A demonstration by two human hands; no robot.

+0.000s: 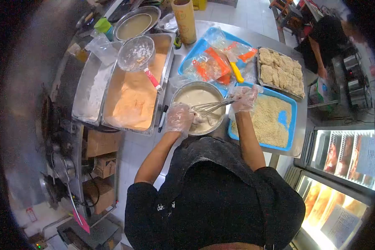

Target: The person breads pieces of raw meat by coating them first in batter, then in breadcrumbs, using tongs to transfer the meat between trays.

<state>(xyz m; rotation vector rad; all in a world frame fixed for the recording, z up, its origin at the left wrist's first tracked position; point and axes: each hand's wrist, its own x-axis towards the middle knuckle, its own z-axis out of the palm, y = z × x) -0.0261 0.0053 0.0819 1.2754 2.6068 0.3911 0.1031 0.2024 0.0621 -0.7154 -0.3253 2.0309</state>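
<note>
In front of me stands a round metal bowl [196, 132] of pale, creamy batter [196, 95]. My right hand [243, 99], in a clear plastic glove, grips a wire whisk [212, 106] by its handle at the bowl's right rim. The whisk slants down to the left, its wires in the batter. My left hand [180, 116], gloved the same way, reaches over the left rim with fingers curled at the whisk's tip. Pale, batter-coated lumps [203, 123] lie beside those fingers; what they pinch is partly hidden.
A blue tray of crumbs [271, 121] sits right of the bowl, with a rack of breaded pieces [281, 71] behind. Another blue tray [191, 54] holds plastic bags and a yellow-handled tool [236, 73]. At left, a strainer [136, 54] rests over bins of orange powder [131, 100] and white powder [96, 93].
</note>
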